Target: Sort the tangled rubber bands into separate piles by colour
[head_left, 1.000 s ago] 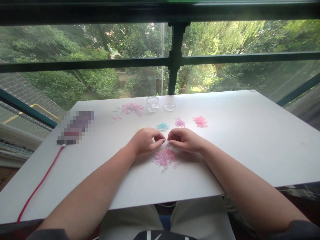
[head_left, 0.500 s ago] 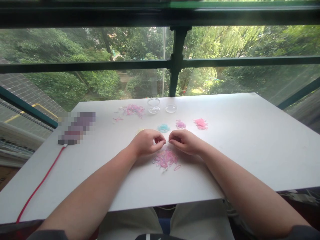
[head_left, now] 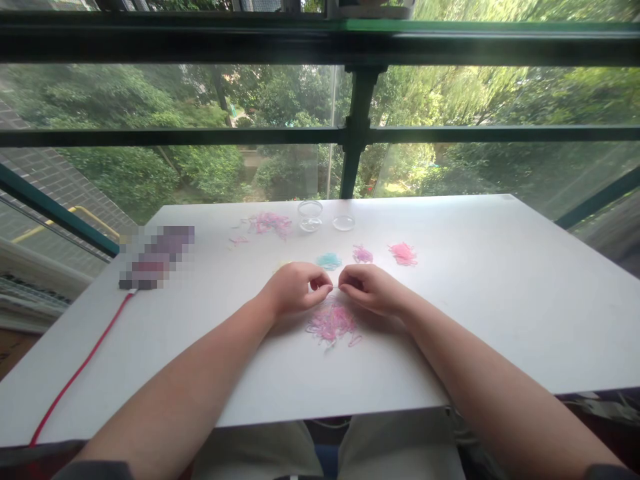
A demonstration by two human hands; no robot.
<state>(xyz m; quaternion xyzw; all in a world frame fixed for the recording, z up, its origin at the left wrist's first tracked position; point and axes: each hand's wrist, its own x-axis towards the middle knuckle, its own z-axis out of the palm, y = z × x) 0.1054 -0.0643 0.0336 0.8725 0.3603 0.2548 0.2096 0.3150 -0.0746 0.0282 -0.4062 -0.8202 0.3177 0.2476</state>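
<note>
My left hand [head_left: 303, 287] and my right hand [head_left: 367, 287] are pinched closed, fingertips almost meeting above the middle of the table. A thin, pale rubber band [head_left: 335, 287] seems to span the small gap between them; most of it is hidden by the fingers. Just below the hands lies a loose pile of mixed small rubber bands [head_left: 331, 323], mostly pink and lilac. Beyond the hands are sorted heaps: blue bands [head_left: 329, 261], purple bands [head_left: 363, 254] and bright pink bands [head_left: 403, 253]. A pale yellow heap [head_left: 280, 266] is partly covered by my left hand.
On the white table [head_left: 500, 300], a clear round container [head_left: 310, 217] and a clear shallow dish [head_left: 343, 222] stand at the back. Left of them lies another pink-lilac heap [head_left: 270, 225]. A blurred-out object [head_left: 157, 258] with a red cable [head_left: 83, 367] lies at the left.
The camera view has tilted up slightly, so everything sits a little lower in the picture. Both hands keep the same pinch, and the heaps look unchanged.
</note>
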